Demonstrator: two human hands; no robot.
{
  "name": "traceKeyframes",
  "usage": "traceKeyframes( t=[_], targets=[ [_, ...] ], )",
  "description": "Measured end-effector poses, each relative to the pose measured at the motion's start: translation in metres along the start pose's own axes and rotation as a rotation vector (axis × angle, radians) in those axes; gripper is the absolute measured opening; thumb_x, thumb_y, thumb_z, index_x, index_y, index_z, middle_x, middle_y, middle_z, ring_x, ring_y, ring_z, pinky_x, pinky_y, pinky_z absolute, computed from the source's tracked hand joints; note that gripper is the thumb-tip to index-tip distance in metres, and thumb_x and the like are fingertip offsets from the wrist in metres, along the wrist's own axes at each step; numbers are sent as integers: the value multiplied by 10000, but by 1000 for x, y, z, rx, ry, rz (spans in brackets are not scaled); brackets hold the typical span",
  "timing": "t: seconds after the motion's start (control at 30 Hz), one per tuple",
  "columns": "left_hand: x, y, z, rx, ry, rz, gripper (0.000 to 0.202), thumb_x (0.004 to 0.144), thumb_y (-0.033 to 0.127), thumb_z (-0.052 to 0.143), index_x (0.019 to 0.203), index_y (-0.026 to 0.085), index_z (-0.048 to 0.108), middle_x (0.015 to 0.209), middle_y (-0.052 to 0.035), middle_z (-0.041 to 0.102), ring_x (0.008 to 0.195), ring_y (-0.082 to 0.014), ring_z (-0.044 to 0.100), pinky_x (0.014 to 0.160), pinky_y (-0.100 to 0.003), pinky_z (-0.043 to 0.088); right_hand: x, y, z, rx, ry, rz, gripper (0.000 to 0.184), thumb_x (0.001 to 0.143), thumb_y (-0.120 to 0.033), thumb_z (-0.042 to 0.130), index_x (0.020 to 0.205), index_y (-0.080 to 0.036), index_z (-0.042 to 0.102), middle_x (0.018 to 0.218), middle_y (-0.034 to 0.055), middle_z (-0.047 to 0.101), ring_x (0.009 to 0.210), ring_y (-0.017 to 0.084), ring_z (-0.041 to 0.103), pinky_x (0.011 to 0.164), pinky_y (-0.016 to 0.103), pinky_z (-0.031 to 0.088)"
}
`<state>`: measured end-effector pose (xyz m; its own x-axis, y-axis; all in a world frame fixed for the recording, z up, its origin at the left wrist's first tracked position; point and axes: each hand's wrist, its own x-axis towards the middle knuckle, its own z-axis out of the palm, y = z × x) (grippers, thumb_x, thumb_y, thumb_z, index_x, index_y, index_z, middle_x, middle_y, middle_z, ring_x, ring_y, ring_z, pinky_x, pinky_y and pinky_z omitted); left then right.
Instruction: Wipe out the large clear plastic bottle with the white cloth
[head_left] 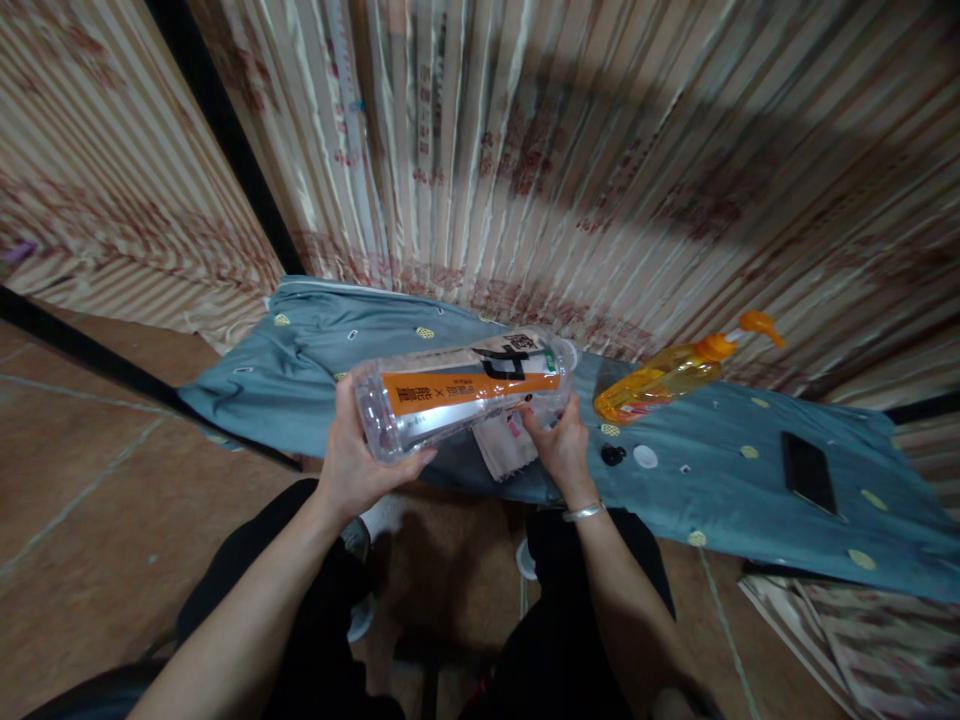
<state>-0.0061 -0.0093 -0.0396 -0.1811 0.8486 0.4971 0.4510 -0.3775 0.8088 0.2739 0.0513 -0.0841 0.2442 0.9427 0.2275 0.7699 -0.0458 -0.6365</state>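
Observation:
A large clear plastic bottle [465, 385] with an orange and silver label lies nearly level between my two hands, above the table. My left hand [360, 455] is wrapped round its left end, with the thumb along the underside. Round the right end, my right hand [561, 445] grips near the neck; a bracelet is on that wrist. Behind and below the bottle, a light cloth [504, 452] lies on the table, partly hidden. Right of my right hand are a small black piece [613, 455] and a white round cap [645, 457].
A blue-grey cloth covers the narrow table [720, 480]. On it stands a pump bottle [660, 378] of yellow liquid, with a dark phone [808, 472] farther right. A pleated curtain [480, 150] hangs behind. A black pole [225, 130] rises at the left.

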Motion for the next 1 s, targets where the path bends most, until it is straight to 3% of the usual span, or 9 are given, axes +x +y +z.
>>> traceKeyframes(
  t=[0.73, 1.0],
  targets=[
    [2, 7, -1, -48, 9, -35, 972, 588, 575, 894, 1372, 242, 427, 1250, -130, 679, 1150, -365, 722, 1012, -542, 600, 1, 1, -1, -2, -2, -2, 614, 819, -543, 686, 1240, -128, 520, 997, 190, 770, 901, 371, 759, 808, 480, 580],
    [2, 3, -1, -27, -8, -34, 1002, 592, 583, 894, 1403, 238, 416, 1216, -106, 692, 1098, -342, 744, 959, -496, 627, -1, 1, 1, -2, 16, -17, 615, 841, -574, 662, 1243, -129, 526, 983, 182, 769, 879, 365, 755, 795, 484, 583]
  ],
)
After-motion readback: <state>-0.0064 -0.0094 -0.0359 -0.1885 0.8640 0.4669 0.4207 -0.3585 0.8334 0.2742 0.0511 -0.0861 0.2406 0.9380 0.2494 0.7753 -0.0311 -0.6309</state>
